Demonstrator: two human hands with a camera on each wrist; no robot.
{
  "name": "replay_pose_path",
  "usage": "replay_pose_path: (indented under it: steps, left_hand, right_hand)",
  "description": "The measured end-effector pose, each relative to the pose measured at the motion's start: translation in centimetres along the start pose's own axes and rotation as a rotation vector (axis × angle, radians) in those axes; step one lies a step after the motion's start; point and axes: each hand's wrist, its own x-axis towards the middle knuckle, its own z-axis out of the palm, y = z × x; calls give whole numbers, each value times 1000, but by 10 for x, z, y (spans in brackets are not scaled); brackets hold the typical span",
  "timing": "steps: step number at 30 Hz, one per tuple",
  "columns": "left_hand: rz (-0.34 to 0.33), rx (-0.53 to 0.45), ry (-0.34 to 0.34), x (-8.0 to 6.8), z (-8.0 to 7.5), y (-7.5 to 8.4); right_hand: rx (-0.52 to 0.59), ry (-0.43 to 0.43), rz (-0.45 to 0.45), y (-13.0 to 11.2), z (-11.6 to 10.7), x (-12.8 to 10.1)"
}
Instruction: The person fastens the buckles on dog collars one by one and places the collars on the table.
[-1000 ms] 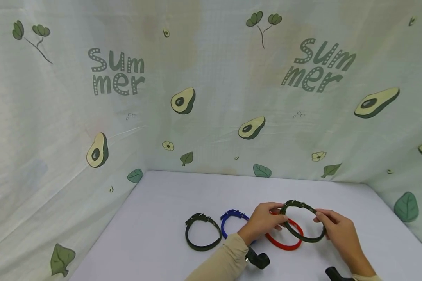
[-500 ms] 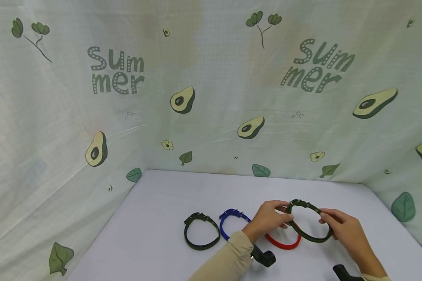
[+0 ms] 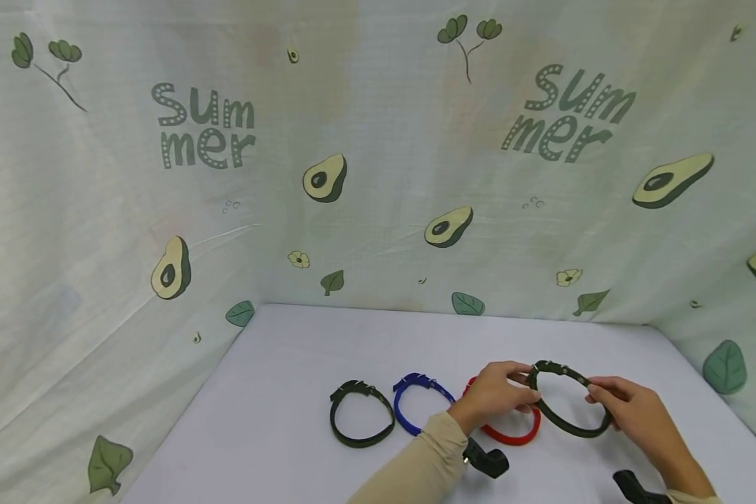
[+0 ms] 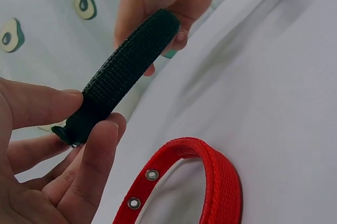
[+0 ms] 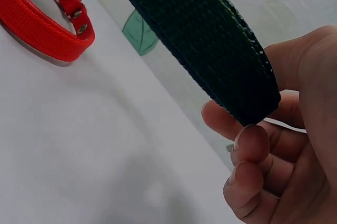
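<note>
Head view has me holding the dark green woven nylon collar loop (image 3: pixel 570 409) just right of the red webbing collar (image 3: pixel 510 434), lifted off the table. Left hand (image 3: pixel 494 399) and right hand (image 3: pixel 630 413) each pinch opposite sides, keeping it round.

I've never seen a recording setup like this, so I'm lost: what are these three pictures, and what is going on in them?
No machine here: a person works with bare hands and wears three cameras. The head view looks down at a white table walled by avocado-print cloth. The other two views come from cameras on each wrist, very close up. On the table lie a dark collar, a blue collar and a red collar. The left hand and right hand pinch opposite sides of a dark green collar, holding it above the table.
</note>
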Motion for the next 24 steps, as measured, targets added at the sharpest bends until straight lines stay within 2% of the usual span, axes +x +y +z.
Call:
replay_pose_path:
  steps: [4,7,16,21,24]
  left_hand:
    - [-15,35,-5,-1,5,0]
    - [-26,83,17,-2,9,-1]
    - [-36,264,56,3,20,-3]
    - [-57,211,26,4,25,-6]
    - [-85,169,10,4,28,-7]
  right_hand:
    - [-23,-7,18,2,-3,0]
    - [-46,-14,29,3,-5,0]
    - [-159,-2,-20,11,-8,4]
    - [-204,-17,-27,17,-8,7]
    - [-242,7,-56,23,-8,7]
